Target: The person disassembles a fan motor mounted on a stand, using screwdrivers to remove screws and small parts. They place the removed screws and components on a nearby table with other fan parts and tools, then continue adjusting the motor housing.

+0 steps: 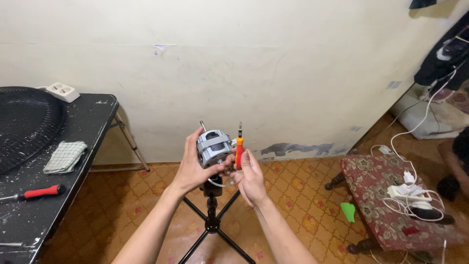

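Gripping ribbed grey metal motor [213,146], left hand [193,168] wrapped; right hand [250,178] pinching orange-handled screwdriver [239,146].

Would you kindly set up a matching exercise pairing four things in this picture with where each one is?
Things:
1. grey motor
2. orange screwdriver
3. red-handled screwdriver
4. checked cloth

Places:
A. lying near the front of the black table
B. gripped in the left hand
C. lying on the table beside the black fan grille
D. held upright in the right hand

Pairs: 1-B, 2-D, 3-A, 4-C
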